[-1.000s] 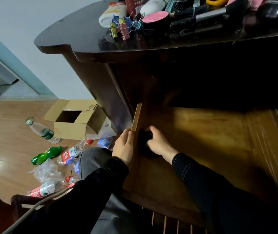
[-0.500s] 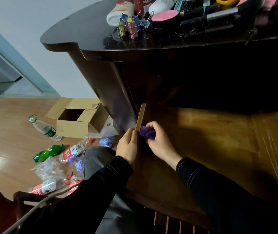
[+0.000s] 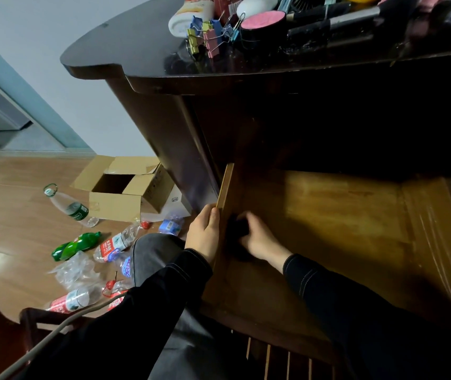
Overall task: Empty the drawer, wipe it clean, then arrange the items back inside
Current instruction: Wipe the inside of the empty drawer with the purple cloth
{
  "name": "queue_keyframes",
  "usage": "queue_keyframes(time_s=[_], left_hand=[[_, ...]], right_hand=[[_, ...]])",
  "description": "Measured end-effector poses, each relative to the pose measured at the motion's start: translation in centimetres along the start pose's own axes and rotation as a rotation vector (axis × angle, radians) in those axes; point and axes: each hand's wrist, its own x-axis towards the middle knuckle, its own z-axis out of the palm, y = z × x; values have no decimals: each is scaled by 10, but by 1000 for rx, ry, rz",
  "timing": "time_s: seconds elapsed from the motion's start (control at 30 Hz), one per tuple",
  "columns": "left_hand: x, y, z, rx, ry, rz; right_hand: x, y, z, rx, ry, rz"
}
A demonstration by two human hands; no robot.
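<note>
The wooden drawer (image 3: 356, 209) stands pulled out under the dark desk, and nothing lies on its bare bottom. My left hand (image 3: 203, 233) grips the drawer's left side wall (image 3: 225, 187) from outside, thumb over the top edge. Just inside that wall, my right hand (image 3: 258, 238) holds a bunched cloth (image 3: 236, 224) that looks dark in the shadow, pressed low against the wall's inner face. The drawer's items lie on the desk top (image 3: 136, 48): binder clips (image 3: 209, 34), a pink-lidded jar (image 3: 262, 27), a white tube (image 3: 191, 12), and dark tools (image 3: 334, 20).
On the wooden floor to the left stand an open cardboard box (image 3: 125, 190) and several plastic bottles, among them a green one (image 3: 76, 245). A chair frame (image 3: 35, 319) and a cable sit at bottom left. My knee (image 3: 156, 250) is beside the drawer.
My right hand has slid the cloth down the inner left wall into shadow, after lifting it half a second ago. My left hand keeps its grip. The view shifted slightly.
</note>
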Motion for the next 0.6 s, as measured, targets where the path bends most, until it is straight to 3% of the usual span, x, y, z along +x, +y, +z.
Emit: queue_keyframes(time_s=[0.17,0.23,0.33,0.4,0.5,0.6], left_hand=[[0,0,1,-5,13,12],[1,0,1,-6,13,17],[2,0,0,0,-8,-14],[2,0,0,1,-8,-20],[3,-1,0,1,0,-26],[2,-2,1,-2,9,12]], right_hand=[[2,-23,-5,289,180,-178],[-5,-15,5,221,185,-174],[-9,1,8,3,23,-25],[-6,-2,1,-8,-20,-35],[-2,-13,-3,143,70,-147],[-12,-5,11,110,128,-134]])
